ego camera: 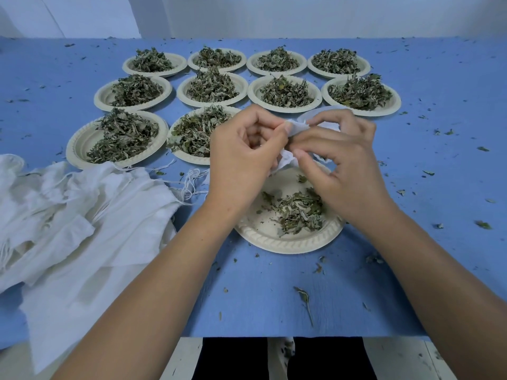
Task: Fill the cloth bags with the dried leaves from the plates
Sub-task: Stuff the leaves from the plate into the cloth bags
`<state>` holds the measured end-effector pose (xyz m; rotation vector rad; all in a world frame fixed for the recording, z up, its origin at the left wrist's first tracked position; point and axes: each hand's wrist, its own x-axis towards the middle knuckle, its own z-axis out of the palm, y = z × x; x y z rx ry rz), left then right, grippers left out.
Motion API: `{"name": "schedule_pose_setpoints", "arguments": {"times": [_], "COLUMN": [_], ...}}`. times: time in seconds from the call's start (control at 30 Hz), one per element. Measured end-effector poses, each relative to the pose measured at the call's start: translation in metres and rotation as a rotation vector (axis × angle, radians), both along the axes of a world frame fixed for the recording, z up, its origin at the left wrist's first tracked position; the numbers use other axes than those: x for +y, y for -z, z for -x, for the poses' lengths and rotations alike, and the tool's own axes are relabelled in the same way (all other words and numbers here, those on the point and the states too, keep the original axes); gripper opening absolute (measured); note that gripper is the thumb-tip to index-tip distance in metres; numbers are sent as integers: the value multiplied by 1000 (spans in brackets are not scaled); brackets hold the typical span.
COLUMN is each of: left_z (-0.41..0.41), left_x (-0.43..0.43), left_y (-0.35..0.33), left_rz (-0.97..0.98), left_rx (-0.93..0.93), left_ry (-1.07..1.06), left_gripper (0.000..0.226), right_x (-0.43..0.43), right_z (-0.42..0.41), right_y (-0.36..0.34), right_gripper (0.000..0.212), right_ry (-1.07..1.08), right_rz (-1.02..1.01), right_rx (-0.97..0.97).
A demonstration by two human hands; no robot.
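Note:
A small white cloth bag (296, 128) hangs between both hands above a near plate (277, 241). My left hand (244, 154) pinches the bag's top edge with thumb and fingers. My right hand (340, 163) pinches the other side of the same edge, fingers curled round the cloth. The near plate holds a small scatter of dried leaves (296, 211). Most of the bag is hidden behind my hands.
Several cream plates heaped with dried leaves (211, 85) stand in rows across the blue table (452, 105). A pile of white cloth bags (82, 215) with loose strings lies at the left. Leaf crumbs dot the tabletop. The table's front edge runs just below my forearms.

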<state>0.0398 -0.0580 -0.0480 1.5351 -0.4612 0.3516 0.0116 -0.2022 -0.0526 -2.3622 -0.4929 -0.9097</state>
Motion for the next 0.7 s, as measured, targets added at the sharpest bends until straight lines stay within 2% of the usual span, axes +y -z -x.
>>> {"name": "schedule_pose_setpoints", "arguments": {"times": [0.07,0.13,0.23,0.33,0.4,0.5,0.53,0.6,0.7], "left_z": [-1,-1,2,2,1,-3,-4,-6,-5], "left_x": [1,1,0,-1,0,4,5,6,5], "left_y": [0,0,0,0,0,-2,-1,-1,-2], "left_rz": [5,9,-24,-49,-24,61,89,120,120], "left_rx": [-2,-15,-44,-40,-31,-22,-12,11,18], "left_ry": [-31,-36,24,35,-14,-99,-122,-152,-157], "left_gripper": [21,20,17,18,19,17,17,16,17], "right_x": [-2,-4,5,7,4,-3,-6,-10,-9], "right_z": [2,5,4,2,3,6,6,3,-3], "right_y": [-3,-5,-2,3,0,-5,-6,-6,2], "right_gripper": [22,32,38,37,39,35,36,37,34], "right_ry": [2,-31,-101,-113,-127,-131,-111,-45,44], "right_rz": [-74,-53,135,167,62,-277,-360,-394,-81], "right_rx": [-45,-70,69,180,170,-10,-13,126,410]}}
